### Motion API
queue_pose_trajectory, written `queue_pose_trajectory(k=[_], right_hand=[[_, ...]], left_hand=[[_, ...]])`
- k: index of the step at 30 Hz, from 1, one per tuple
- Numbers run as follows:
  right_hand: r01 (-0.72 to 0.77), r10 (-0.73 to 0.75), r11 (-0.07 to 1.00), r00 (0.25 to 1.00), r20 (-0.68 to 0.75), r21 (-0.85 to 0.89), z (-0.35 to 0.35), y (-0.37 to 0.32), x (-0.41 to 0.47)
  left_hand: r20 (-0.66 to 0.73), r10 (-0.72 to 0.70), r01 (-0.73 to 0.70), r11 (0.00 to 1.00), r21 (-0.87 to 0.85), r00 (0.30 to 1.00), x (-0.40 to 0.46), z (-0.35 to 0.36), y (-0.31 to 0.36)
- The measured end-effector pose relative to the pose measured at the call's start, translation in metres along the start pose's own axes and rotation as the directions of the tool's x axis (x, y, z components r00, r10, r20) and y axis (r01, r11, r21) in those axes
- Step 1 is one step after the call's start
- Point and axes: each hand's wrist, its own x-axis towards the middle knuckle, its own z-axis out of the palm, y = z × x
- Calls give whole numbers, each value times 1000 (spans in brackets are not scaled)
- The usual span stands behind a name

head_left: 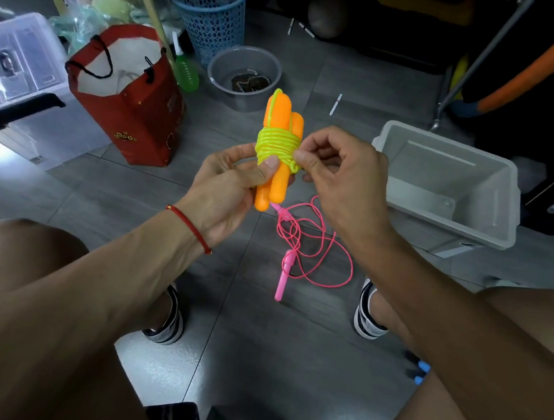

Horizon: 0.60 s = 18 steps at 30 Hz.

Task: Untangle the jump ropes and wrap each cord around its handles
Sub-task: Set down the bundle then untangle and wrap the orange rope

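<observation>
Both forearms reach forward over the knees. The left hand [228, 187] grips the orange handles [277, 158] upright, thumb on the yellow-green cord [278, 141] coiled round them; the right hand [339, 171] pinches the cord's end. Beyond, a pink jump rope [302, 244] lies loose on the floor [260, 355].

I see both forearms reaching forward from the bottom corners, meeting at the middle. My left hand [228, 187] is palm up, fingers curled and thumb pressed down in a grip. My right hand [340, 168] sits just beside it, knuckles up, thumb and forefinger pinched together.
</observation>
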Motion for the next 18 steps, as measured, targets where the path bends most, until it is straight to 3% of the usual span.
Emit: queue_pose_trajectory(k=[3, 8, 10, 14, 16, 18], right_hand=[[37, -39, 996, 999, -26, -78, 4, -6, -8], [-121, 125, 986, 992, -26, 118, 5, 0, -5], [-112, 118, 987, 992, -42, 118, 3, 5, -4], [94, -99, 989, 994, -42, -113, 6, 10, -4], [231, -237, 946, 972, 4, -227, 6, 15, -2], [336, -333, 902, 941, 58, -272, 4, 16, -1]], left_hand=[[-48, 65, -64, 998, 24, 997, 2, 5, 1], [-95, 102, -96, 993, 64, 990, 5, 10, -1], [-91, 87, -84, 996, 39, 992, 5, 13, -1], [-62, 42, -40, 999, 27, 997, 9, 13, -1], [-17, 11, -11, 999, 32, 1000, 11, 15, -1], [-60, -23, 24, 1000, 10, 998, 13, 17, -1]])
